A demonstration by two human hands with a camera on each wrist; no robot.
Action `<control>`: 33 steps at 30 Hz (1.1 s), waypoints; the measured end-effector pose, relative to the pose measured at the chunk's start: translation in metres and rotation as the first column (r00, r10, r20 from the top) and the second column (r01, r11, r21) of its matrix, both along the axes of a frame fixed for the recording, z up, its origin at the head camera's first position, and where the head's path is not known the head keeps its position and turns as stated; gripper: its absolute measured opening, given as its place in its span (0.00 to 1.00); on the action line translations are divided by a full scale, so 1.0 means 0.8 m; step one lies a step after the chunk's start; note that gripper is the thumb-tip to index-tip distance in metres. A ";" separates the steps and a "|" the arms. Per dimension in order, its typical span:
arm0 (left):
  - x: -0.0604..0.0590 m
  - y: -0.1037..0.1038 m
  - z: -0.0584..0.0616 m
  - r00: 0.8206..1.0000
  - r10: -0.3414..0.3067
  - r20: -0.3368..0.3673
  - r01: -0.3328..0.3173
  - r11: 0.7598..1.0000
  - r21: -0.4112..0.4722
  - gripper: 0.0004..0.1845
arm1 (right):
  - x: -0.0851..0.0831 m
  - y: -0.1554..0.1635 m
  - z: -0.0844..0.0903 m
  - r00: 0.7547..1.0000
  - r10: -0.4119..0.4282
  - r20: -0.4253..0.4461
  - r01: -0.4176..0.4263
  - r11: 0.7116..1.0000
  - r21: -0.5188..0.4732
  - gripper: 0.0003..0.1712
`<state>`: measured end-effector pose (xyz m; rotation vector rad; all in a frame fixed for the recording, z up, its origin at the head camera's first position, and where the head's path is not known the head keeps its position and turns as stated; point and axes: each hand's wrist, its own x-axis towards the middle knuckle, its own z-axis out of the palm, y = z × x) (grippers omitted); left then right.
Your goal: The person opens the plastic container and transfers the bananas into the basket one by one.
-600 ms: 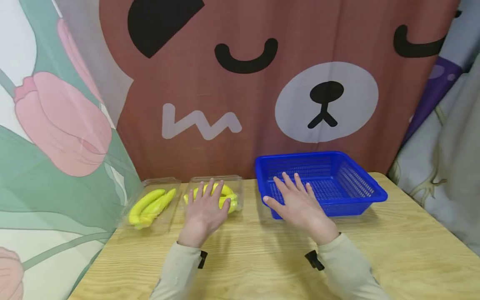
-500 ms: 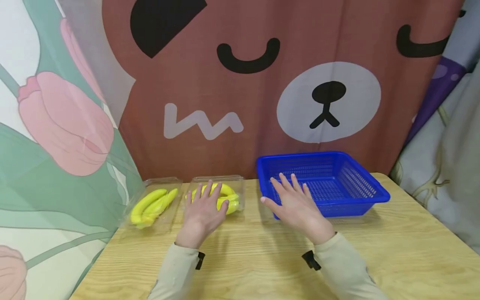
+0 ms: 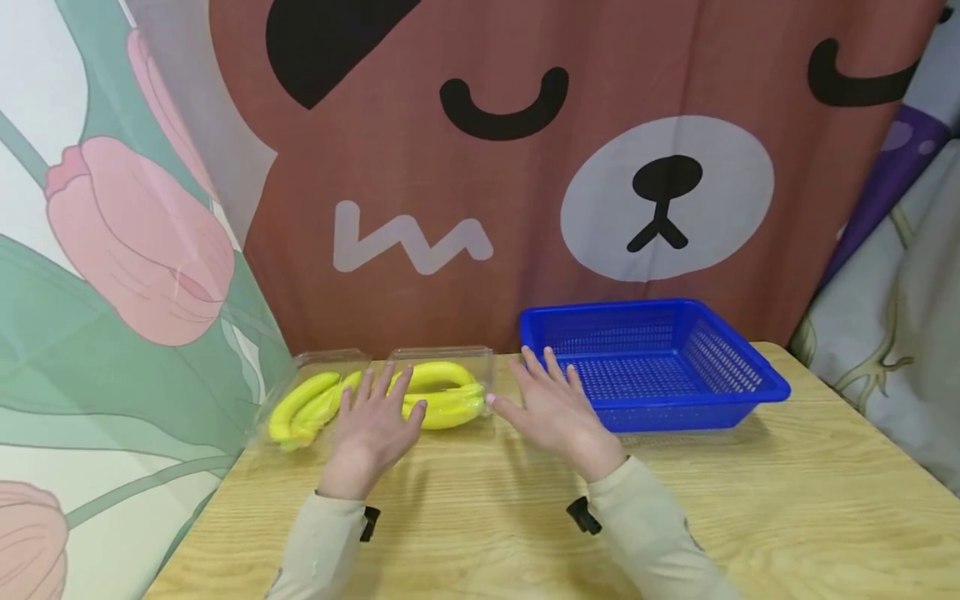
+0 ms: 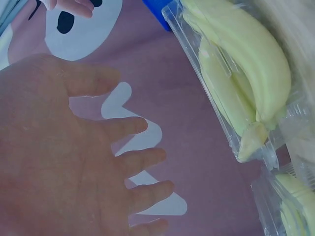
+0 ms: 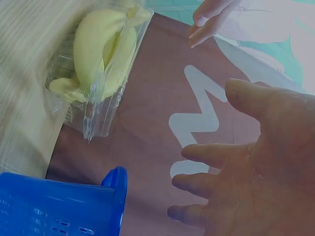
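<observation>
Both hands have slid leftward: the left hand (image 3: pixel 372 429) and right hand (image 3: pixel 557 410), fingers spread and holding nothing, now flank the nearer of two clear plastic clamshell boxes of yellow bananas (image 3: pixel 441 392), as if framing it. One blue perforated plastic basket (image 3: pixel 654 363) sits right on the wooden worktop (image 3: pixel 787 517).

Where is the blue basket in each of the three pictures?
Head view: the blue basket sits right of centre on the wooden table, just past the right hand.
Left wrist view: only a small blue corner shows at the top edge.
Right wrist view: its rim fills the bottom left corner.
Shared landmark: the clear box of bananas beside it.
</observation>
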<state>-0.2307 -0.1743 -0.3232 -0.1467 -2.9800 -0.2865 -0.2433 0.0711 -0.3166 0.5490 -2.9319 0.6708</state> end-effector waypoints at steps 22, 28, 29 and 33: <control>-0.044 -0.039 -0.039 1.000 -0.022 -0.012 0.023 0.997 0.078 0.33 | -0.013 -0.045 -0.020 0.998 0.060 0.006 -0.059 0.995 -0.075 0.41; -0.060 -0.047 -0.063 0.998 -0.053 -0.037 0.057 0.991 0.119 0.34 | -0.024 -0.065 -0.039 0.995 0.099 0.027 -0.097 0.993 -0.073 0.43; -0.063 -0.048 -0.067 0.998 -0.058 -0.033 0.062 0.990 0.129 0.34 | -0.025 -0.067 -0.042 0.994 0.101 0.028 -0.099 0.992 -0.078 0.43; -0.069 -0.053 -0.081 0.997 -0.069 -0.022 0.071 0.986 0.151 0.34 | -0.033 -0.073 -0.055 0.994 0.101 0.036 -0.098 0.992 -0.083 0.43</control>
